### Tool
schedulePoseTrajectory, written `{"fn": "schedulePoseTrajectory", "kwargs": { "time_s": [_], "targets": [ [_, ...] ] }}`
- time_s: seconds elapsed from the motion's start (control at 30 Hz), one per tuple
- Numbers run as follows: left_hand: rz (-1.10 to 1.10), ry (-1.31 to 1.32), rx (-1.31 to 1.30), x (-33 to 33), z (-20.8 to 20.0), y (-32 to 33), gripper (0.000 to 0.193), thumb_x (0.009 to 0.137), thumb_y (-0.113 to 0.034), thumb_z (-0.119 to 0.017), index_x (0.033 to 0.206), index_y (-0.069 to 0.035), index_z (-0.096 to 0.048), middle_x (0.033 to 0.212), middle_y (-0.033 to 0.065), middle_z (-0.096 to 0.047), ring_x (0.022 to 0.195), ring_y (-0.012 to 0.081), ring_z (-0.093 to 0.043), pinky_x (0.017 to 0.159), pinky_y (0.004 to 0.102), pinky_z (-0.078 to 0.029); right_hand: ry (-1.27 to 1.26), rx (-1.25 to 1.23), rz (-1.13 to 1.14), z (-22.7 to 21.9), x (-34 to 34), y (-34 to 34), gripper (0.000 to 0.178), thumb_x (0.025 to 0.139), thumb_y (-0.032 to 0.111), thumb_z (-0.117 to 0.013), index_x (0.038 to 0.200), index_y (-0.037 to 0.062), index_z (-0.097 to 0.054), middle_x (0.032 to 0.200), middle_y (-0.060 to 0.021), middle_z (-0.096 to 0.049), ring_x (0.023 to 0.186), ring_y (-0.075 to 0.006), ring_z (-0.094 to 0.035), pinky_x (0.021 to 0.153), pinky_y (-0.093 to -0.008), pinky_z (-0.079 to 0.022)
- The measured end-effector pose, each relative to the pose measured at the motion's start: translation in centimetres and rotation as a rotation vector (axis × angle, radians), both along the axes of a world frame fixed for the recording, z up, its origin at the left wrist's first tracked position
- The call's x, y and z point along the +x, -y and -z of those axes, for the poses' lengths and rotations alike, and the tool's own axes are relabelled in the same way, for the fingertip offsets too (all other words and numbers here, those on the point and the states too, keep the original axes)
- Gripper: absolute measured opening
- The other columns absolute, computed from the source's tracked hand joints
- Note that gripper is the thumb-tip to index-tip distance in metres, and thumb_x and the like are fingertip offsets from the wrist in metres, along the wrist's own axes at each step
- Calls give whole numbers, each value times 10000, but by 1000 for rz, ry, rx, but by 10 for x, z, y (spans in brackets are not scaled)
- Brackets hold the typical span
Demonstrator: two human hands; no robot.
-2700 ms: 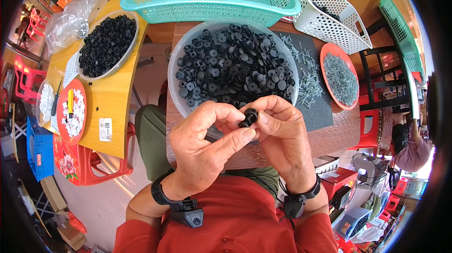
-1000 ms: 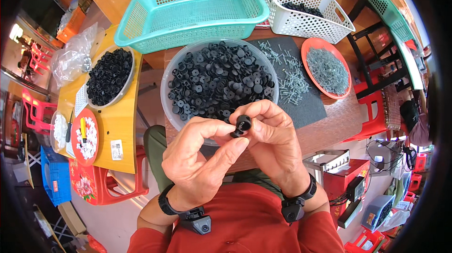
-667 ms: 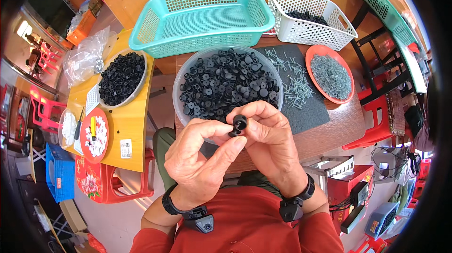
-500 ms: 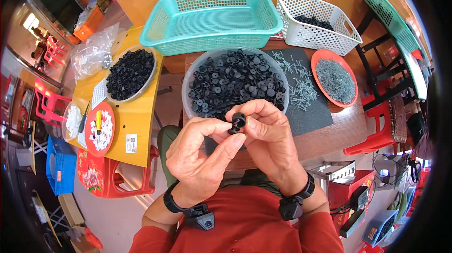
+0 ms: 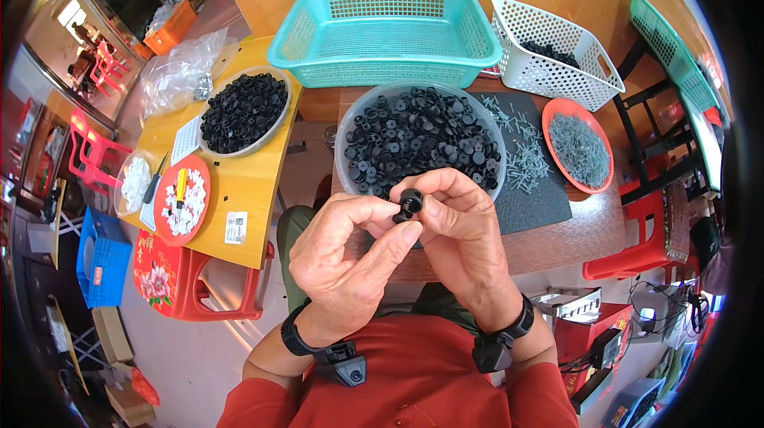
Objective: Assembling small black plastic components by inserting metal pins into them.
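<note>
A small black round plastic part is pinched between the fingertips of both hands, just in front of my chest. My left hand grips it from the left with thumb and forefinger. My right hand holds it from the right, fingers curled over it. Right behind the hands stands a large grey bowl full of the same black parts. A dark mat to its right carries loose grey nails, and an orange plate holds more nails.
An empty teal basket and a white basket with black pieces stand at the back. On a yellow side table to the left are a bowl of black parts, a red plate of white pieces and a plastic bag. Red stools stand around.
Both hands have kept hold of the black part with small finger shifts. The view has drifted so the bowl and baskets sit lower and more to the right.
</note>
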State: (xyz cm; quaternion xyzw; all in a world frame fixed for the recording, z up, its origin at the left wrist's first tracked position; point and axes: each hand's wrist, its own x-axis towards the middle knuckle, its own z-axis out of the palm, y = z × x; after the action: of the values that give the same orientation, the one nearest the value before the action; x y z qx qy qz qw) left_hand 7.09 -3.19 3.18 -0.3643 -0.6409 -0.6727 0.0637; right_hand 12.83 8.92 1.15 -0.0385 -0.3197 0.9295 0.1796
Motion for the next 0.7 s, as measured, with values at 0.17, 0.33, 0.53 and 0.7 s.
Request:
{"fn": "schedulePoseTrajectory", "kwargs": {
  "time_s": [0.17, 0.33, 0.53, 0.7],
  "targets": [
    [-3, 22, -11, 1, -1, 1, 196, 711, 39, -741, 859, 17, -613, 766, 65, -603, 639, 92, -558, 569, 214, -440, 13, 0, 2, -2, 1, 1, 173, 812, 14, -640, 981, -11, -615, 995, -129, -650, 755, -92, -551, 716, -233, -458],
    [-3, 28, -1, 1, -1, 2, 195, 710, 41, -741, 856, 18, -613, 764, 64, -604, 638, 89, -556, 569, 211, -438, 25, 0, -8, -1, 1, 3, 164, 817, 2, -631, 979, -11, -616, 992, -132, -651, 752, -91, -550, 715, -231, -458],
    [-12, 24, -20, 1, 0, 2, 189, 711, 33, -742, 852, 17, -616, 757, 61, -607, 632, 88, -557, 564, 212, -438, 49, 13, -1, 0, 1, 1, 161, 816, 6, -635, 975, -8, -615, 995, -137, -651, 747, -92, -550, 712, -232, -460],
    [-27, 34, -33, 0, 2, 1, 181, 711, 19, -745, 842, 16, -621, 754, 59, -608, 626, 89, -556, 563, 214, -441, 50, 16, 10, 3, 0, 1, 164, 817, 5, -633, 979, -6, -614, 1002, -143, -648, 745, -92, -546, 713, -233, -458]
  ]
}}
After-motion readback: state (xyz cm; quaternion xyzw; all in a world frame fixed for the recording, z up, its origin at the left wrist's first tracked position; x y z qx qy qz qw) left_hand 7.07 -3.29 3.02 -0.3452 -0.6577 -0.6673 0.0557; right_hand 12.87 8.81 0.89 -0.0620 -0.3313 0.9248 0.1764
